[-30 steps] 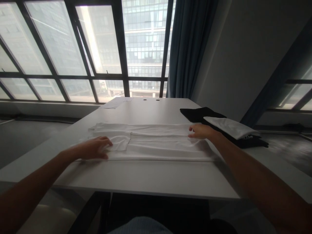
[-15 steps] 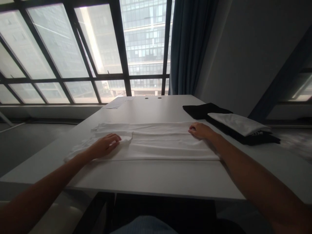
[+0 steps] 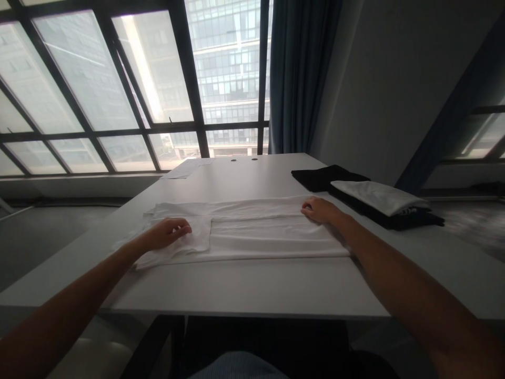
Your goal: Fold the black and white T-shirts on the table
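Note:
A white T-shirt lies lengthwise across the table in front of me, its sides folded in to a long strip. My left hand rests on the sleeve part at the left, palm down, fingers loosely bent and a little apart. Under it the sleeve lies spread toward the near edge of the shirt. At the right end, my right hand has its thumb and fingers pinched together at the shirt's far folded layer. Part of the cloth there is hidden behind the hand and forearm.
On the right of the white table lie folded black garments, with a folded white garment on top of the nearer one. Sheets of paper lie at the far left. A blue curtain hangs beyond the table.
The sleeve part, bunched beside my left hand before, now lies flatter and reaches closer to the near edge. My right hand stays at the right end. The view has shifted slightly.

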The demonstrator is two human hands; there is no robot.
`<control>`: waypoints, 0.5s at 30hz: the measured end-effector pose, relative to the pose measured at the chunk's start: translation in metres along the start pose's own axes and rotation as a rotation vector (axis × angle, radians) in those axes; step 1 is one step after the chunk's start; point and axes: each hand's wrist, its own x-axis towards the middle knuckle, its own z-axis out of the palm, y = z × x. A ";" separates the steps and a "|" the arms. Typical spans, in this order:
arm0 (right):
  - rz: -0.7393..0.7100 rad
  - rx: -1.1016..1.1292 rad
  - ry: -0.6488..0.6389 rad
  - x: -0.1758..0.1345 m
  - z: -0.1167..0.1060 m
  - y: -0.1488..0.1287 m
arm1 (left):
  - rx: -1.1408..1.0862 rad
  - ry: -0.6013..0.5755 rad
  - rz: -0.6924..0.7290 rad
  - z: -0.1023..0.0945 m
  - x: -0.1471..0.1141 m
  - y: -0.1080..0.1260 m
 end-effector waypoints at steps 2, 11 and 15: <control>-0.006 -0.010 0.041 0.000 0.002 -0.003 | 0.082 0.097 -0.024 0.002 0.013 -0.021; 0.037 0.045 -0.130 0.007 0.026 -0.002 | 0.314 -0.026 -0.401 0.020 0.042 -0.122; 0.040 0.078 -0.137 0.010 0.029 0.003 | 0.329 -0.093 -0.426 0.010 0.049 -0.140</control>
